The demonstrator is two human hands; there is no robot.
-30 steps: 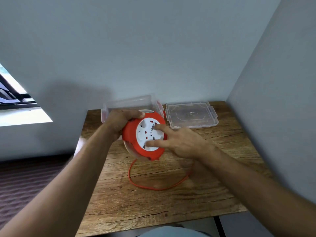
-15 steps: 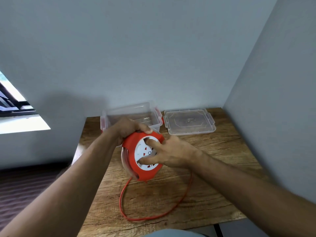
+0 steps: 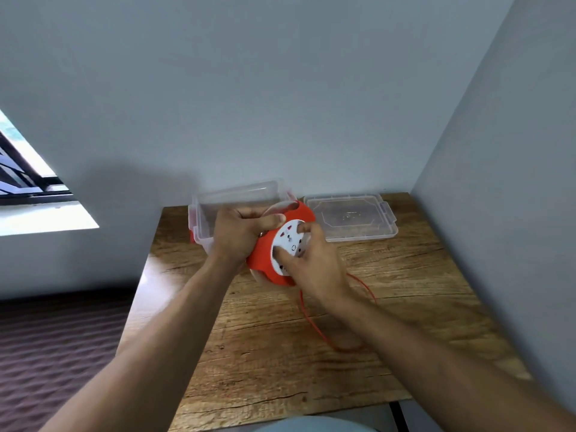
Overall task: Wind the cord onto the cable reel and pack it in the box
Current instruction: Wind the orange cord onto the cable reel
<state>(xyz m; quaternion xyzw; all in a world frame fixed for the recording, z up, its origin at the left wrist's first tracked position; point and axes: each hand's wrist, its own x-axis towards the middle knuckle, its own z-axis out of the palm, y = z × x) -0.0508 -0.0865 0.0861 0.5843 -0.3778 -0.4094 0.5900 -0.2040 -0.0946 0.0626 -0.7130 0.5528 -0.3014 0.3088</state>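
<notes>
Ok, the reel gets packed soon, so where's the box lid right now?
The lid lies flat at the table's far right, by the wall corner, just right of the clear box.

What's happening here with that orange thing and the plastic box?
A person is winding up a cable reel above a wooden table. The left hand grips the reel's orange body, while the right hand has fingers on the white socket face. A loop of orange cord lies loose on the table, not yet wound in. Behind the reel sits an open clear box, with its lid lying flat beside it.
</notes>
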